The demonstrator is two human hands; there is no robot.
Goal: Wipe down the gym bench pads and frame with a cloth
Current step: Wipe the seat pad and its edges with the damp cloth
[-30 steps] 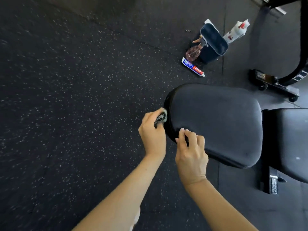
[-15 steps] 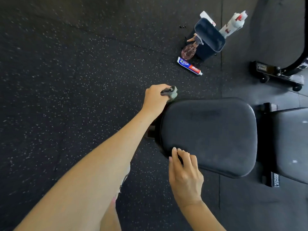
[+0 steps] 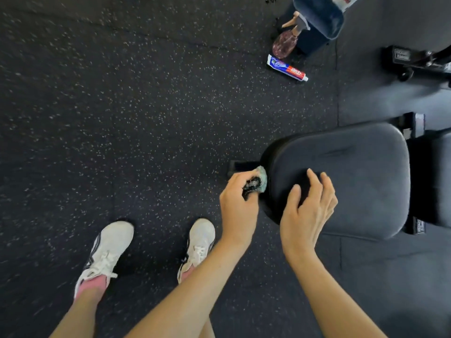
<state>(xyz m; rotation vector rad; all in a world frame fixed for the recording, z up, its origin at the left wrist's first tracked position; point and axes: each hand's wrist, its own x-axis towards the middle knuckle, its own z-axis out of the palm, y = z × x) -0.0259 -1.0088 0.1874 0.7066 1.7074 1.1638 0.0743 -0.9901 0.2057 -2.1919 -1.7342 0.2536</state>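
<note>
At front end of seat pad [image 3: 353,172]: vs 0.5 s ago we see L hand [image 3: 238,203] back from far corner to mid-rim, fist round crumpled cloth [image 3: 258,182], cloth against rim. R hand [image 3: 307,211] now on pad top, fingers spread, gripping nothing. We judge rim pass ongoing; 2nd pad [image 3: 436,179], frame [image 3: 240,165] pending. Pad black, matte, cushioned, 1 faint crease, no visible grime.

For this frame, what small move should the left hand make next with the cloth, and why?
Probably slide the crumpled grey-green cloth further along the rounded end edge of the black padded seat. The left hand holds it against that edge, while the right hand rests open on top, seemingly steadying it.
</note>
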